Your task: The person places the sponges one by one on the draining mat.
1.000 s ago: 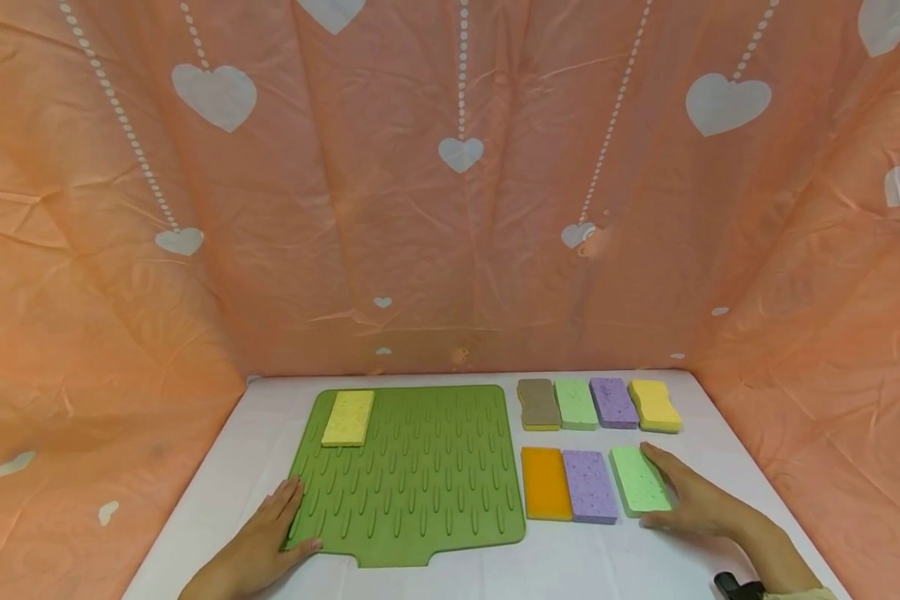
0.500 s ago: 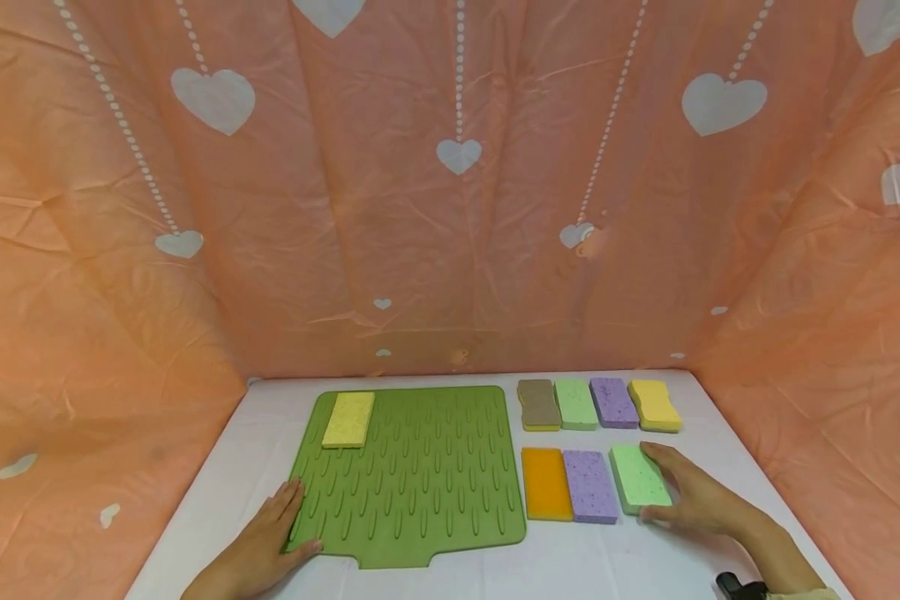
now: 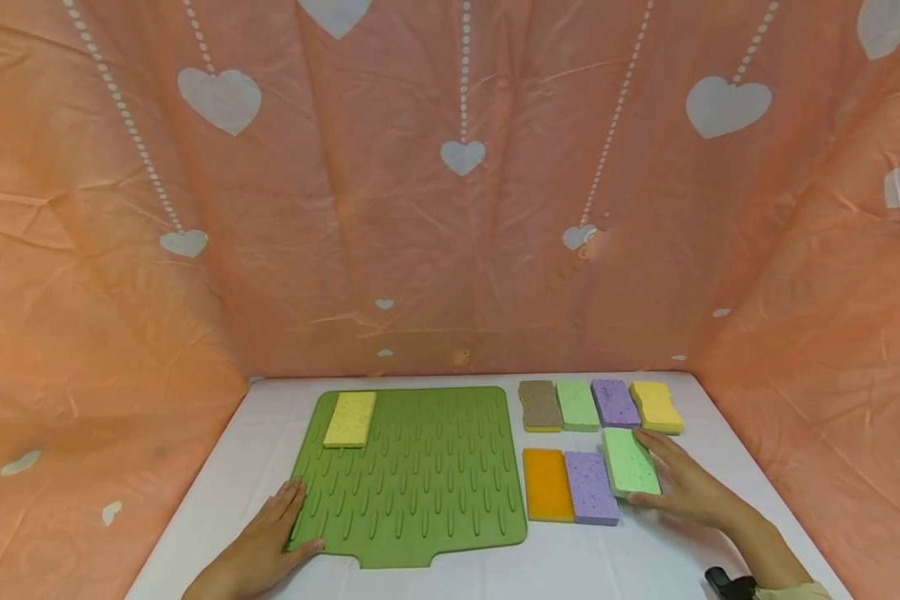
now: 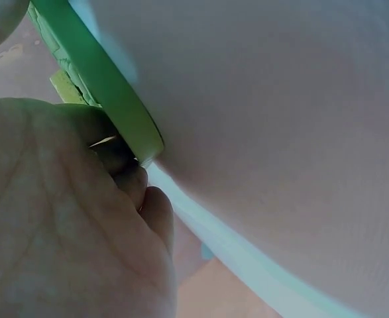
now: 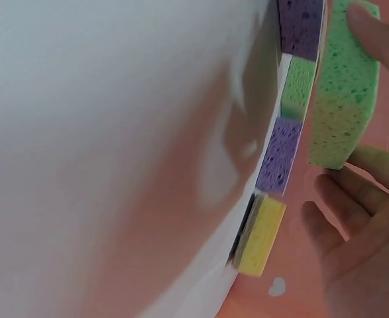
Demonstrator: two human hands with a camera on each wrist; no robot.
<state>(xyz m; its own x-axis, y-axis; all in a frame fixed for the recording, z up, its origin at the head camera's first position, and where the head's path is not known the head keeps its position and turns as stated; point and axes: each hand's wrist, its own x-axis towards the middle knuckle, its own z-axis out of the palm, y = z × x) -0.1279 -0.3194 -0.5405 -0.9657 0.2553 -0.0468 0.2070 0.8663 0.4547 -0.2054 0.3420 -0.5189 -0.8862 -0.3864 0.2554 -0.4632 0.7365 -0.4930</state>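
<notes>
A light green sponge (image 3: 630, 462) is lifted off the table between the thumb and fingers of my right hand (image 3: 682, 483). In the right wrist view the green sponge (image 5: 345, 86) is pinched at its ends, with a gap between it and the white surface. My left hand (image 3: 258, 537) lies at the lower left corner of a green ribbed mat (image 3: 412, 492), fingers extended on its left edge and thumb by the bottom edge. In the left wrist view the mat's edge (image 4: 114, 86) touches the fingers. A yellow sponge (image 3: 350, 420) lies on the mat's upper left corner.
Just left of the held sponge lie a purple sponge (image 3: 591, 490) and an orange sponge (image 3: 547, 485). Behind them stands a row with a grey-topped sponge (image 3: 540, 405), a green one, a purple one and a yellow sponge (image 3: 656, 407). An orange curtain (image 3: 457, 250) encloses the white table.
My right hand has raised the green sponge from the table and carried it slightly left and away from me. The left hand and the mat have stayed put.
</notes>
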